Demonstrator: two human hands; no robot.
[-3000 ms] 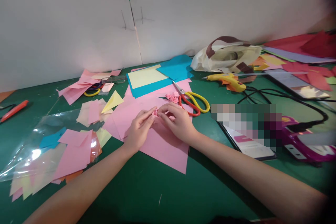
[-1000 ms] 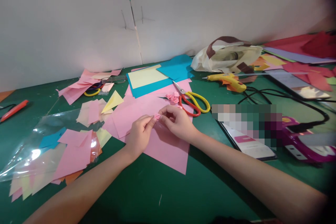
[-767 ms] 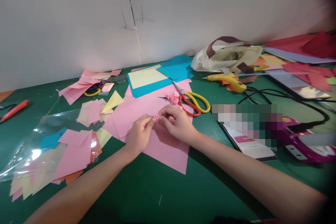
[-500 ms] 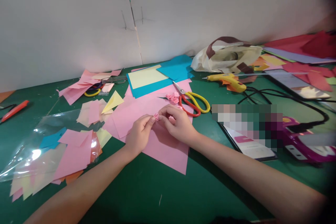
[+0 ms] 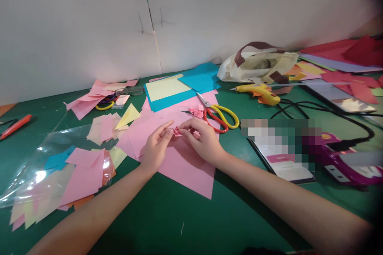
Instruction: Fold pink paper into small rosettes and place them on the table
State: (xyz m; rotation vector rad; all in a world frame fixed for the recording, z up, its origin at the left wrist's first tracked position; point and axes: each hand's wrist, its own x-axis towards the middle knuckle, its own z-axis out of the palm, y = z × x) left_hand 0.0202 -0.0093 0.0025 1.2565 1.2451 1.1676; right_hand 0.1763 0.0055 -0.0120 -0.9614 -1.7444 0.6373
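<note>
A small folded pink paper piece is between my two hands, above large pink sheets. My right hand pinches its right side. The fingers of my left hand are apart, with the thumb close to the piece's left side; whether the thumb touches it I cannot tell. Just beyond my right hand lie pink paper flowers and scissors with one red and one yellow handle.
Left are a clear plastic bag with paper pieces and a red tool. Blue sheets lie behind. Right are a yellow glue gun, cloth bag, phone, black cables and purple power strip.
My left hand has shifted slightly left and its fingers have opened from their pinch. The pink piece has turned and shows more of its folds, while my right hand has stayed almost in place.
</note>
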